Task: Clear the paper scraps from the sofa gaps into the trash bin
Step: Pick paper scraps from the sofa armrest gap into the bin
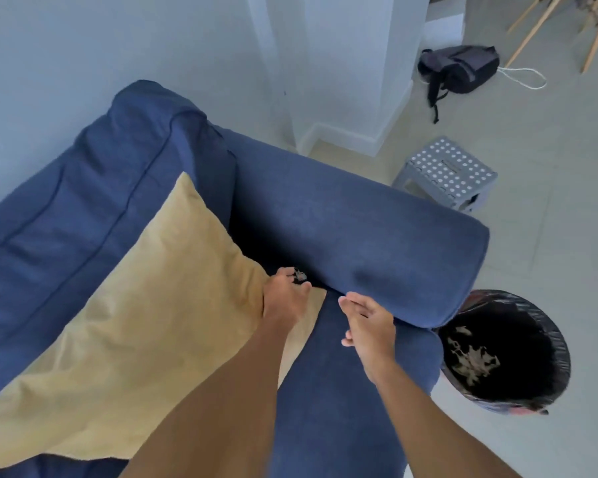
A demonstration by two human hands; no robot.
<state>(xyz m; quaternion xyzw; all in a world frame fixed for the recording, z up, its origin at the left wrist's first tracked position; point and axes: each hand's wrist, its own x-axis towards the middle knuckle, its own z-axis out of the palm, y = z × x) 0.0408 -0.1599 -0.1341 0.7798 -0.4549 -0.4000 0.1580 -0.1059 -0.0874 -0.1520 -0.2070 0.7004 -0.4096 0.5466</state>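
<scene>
A blue sofa (342, 219) fills the middle of the head view, with a yellow cushion (145, 305) lying on its seat. My left hand (283, 298) rests at the cushion's right corner, beside the dark gap under the armrest, and pinches a small dark scrap (299, 274) in its fingertips. Over the seat, my right hand (370, 326) is flat with fingers straight, just below the armrest and holding nothing. A trash bin (546, 322) lined with a black bag stands on the floor right of the armrest, with several paper scraps (473, 360) inside.
A grey stool (449, 172) with white dots stands on the tiled floor behind the armrest. A dark backpack (460, 69) lies near a white column (342, 81). Wooden legs (567, 22) show at the top right.
</scene>
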